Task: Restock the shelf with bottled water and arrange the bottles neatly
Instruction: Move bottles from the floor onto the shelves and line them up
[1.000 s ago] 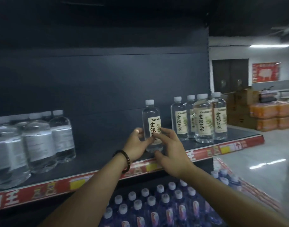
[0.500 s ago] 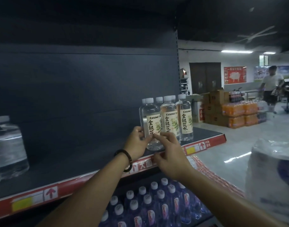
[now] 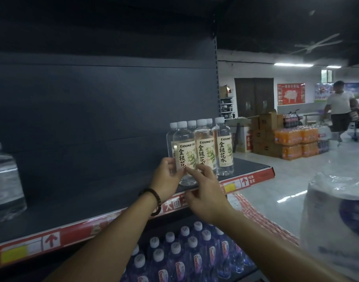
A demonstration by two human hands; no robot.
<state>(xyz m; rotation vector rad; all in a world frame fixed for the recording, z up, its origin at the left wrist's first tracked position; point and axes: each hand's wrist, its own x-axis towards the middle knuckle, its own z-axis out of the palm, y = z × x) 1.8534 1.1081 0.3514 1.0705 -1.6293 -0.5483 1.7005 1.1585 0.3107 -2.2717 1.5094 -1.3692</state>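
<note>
A clear water bottle with a white cap and cream label stands at the front of the dark shelf. It touches the left end of a tight cluster of matching bottles near the shelf's right end. My left hand, a dark bracelet on its wrist, grips the bottle's lower left side. My right hand pinches the lower right of the same bottle with thumb and forefinger. The bottle's base is partly hidden behind my fingers.
A large clear jug stands at the shelf's far left. Blue-labelled bottles fill the shelf below. A wrapped white pack is at the right. Beyond, orange drink packs and cartons sit on the floor, and a person stands far off.
The bottle slid right along the shelf in both hands and now stands against the cluster. My view swung right, so the left-hand jugs are mostly out of frame.
</note>
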